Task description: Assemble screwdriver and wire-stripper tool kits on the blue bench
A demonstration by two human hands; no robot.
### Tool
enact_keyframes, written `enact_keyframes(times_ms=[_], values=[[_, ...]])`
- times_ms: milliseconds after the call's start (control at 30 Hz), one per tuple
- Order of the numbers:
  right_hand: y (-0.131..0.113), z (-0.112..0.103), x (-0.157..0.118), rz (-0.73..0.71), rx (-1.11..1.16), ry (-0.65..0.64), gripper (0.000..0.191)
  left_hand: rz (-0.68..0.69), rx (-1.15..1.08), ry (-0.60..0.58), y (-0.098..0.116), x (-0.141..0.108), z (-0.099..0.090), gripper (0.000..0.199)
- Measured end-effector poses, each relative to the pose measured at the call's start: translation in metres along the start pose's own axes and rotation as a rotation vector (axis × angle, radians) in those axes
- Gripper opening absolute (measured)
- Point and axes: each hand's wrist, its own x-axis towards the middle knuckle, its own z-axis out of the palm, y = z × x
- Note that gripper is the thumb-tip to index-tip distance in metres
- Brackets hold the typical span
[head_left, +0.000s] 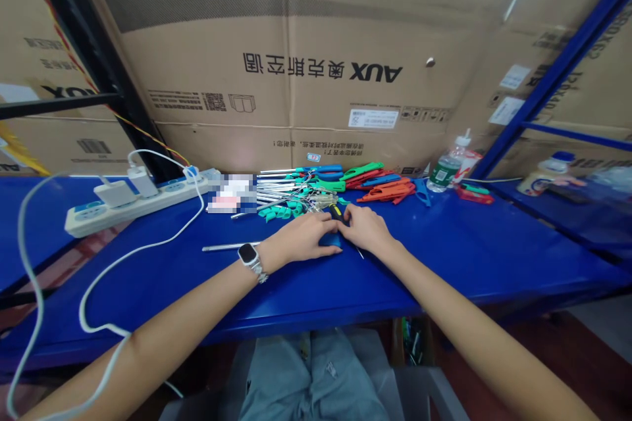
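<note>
My left hand (pixel 311 237), with a watch on its wrist, is closed over a blue handle (pixel 334 241). A long metal rod (pixel 230 247) sticks out to the left beneath this wrist; it looks like part of the same tool, though the hand covers the join. My right hand (pixel 365 227) grips a small screwdriver with a black and yellow handle (pixel 336 212); its thin shaft points down toward the tabletop. The two hands almost meet. Just beyond them lies a pile of metal rods and green parts (pixel 281 210), with blue-handled tools (pixel 326 170) at its back.
Red-orange plastic parts (pixel 390 191) lie right of the pile, near a clear bottle (pixel 444 171). On the left, a white power strip (pixel 143 200) has plugs and a loose cable (pixel 148 243) crossing the blue table (pixel 474 256). Cardboard (pixel 320 26) stands behind.
</note>
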Motion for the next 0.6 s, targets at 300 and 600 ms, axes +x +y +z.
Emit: enact_keyframes(times_ms=[300,600], values=[[-0.009,-0.005,0.012,0.012,0.292,0.013,0.029,-0.059,-0.031,0.042,-0.017,-0.032,-0.009,0.031],[-0.043,0.003,0.034,-0.225,1.197,0.010,0.056,-0.013,0.100,0.064,-0.015,-0.033,-0.014,0.037]])
